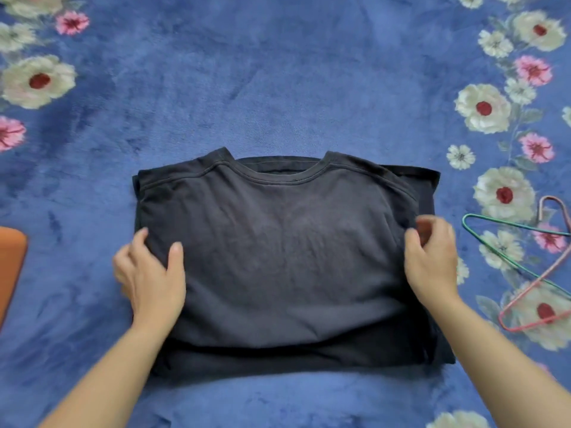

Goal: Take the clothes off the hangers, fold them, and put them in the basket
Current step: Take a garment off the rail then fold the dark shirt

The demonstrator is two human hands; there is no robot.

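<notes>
Folding step. Dark T-shirt (278, 257) lies centre on the blue floral blanket (278, 72), part-folded, collar far. Left hand (148, 273) rests on its left edge, fingers fairly straight. Right hand (432, 261) is curled at the right edge, blurred; can't tell if it pinches cloth. Bare wire hangers (540, 278) lie right. Next, probably: grip both edges and fold again.

T-shirt (278, 257): dark charcoal, plain, faded at chest. Blanket (278, 72): blue, mottled; cream flowers (38, 81) with dark red centres and pink flowers (72, 23) along left and right edges. Green hanger (464, 223) and pink hanger (537, 282) at right edge. Orange-brown thing (10, 267) at left edge.
</notes>
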